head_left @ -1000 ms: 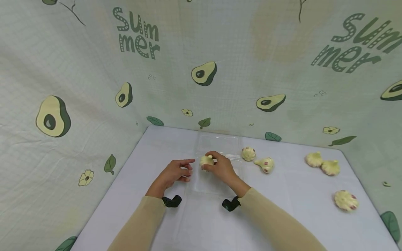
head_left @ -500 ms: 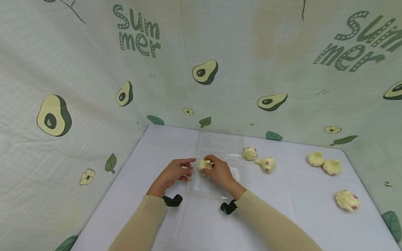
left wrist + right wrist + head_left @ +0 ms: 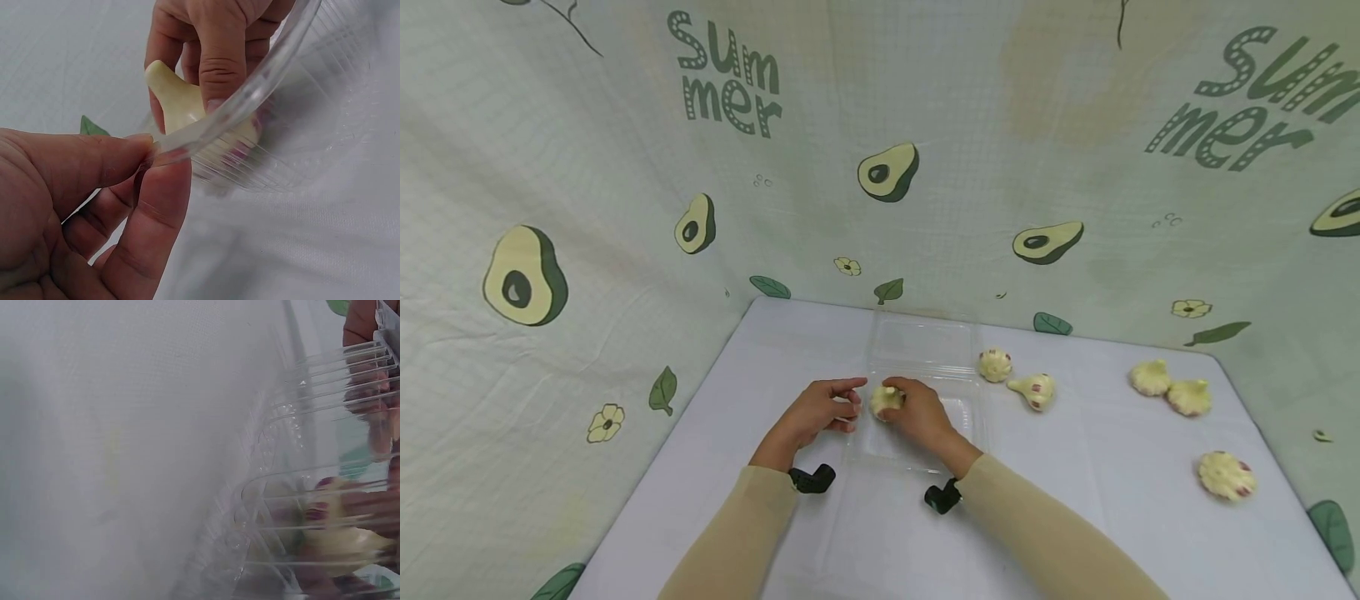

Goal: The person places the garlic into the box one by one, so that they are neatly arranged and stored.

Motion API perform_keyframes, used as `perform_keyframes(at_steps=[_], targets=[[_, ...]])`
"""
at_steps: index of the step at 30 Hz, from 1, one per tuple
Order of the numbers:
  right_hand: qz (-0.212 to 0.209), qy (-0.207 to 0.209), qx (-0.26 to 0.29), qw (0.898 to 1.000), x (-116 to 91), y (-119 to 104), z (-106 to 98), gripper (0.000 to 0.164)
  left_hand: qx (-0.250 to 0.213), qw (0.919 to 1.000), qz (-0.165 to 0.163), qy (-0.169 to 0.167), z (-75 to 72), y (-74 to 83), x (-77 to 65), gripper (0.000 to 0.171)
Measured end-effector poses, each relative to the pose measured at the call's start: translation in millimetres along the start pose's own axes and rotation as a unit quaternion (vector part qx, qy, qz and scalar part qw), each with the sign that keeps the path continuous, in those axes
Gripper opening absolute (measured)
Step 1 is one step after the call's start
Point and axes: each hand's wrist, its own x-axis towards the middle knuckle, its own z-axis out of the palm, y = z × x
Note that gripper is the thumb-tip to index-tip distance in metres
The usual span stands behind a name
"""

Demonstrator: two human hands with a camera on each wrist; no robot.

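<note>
My right hand (image 3: 922, 412) grips a pale garlic bulb (image 3: 886, 402) with purple patches, inside the left part of a clear plastic clamshell box (image 3: 917, 458). In the left wrist view the bulb (image 3: 181, 106) shows its stem tilted up, with the right fingers around it behind the box wall. My left hand (image 3: 814, 414) is at the box's left side, its thumb and forefinger pinching the clear rim (image 3: 206, 134). The box's lid (image 3: 925, 340) lies opened toward the back. Through the ribbed plastic, the right wrist view shows the bulb (image 3: 344, 540) partly blurred.
Two more garlic bulbs, one round (image 3: 995, 365) and one long-stemmed (image 3: 1036, 391), lie right of the box. Farther right are a touching pair (image 3: 1150, 378) and a single bulb (image 3: 1226, 476). A printed cloth (image 3: 955, 225) hangs behind the white table (image 3: 1045, 492).
My right hand has moved slightly down and left with the garlic bulb, lower in the box. The left hand stays at the box's edge.
</note>
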Motion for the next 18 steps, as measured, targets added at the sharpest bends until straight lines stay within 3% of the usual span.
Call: perform_keyframes(at_steps=[18], targets=[[0.009,0.005,-0.003,1.000,-1.1,-2.3,0.0,0.044,0.000,1.0000,0.001,0.007,-0.1,-4.6,1.9,0.058]])
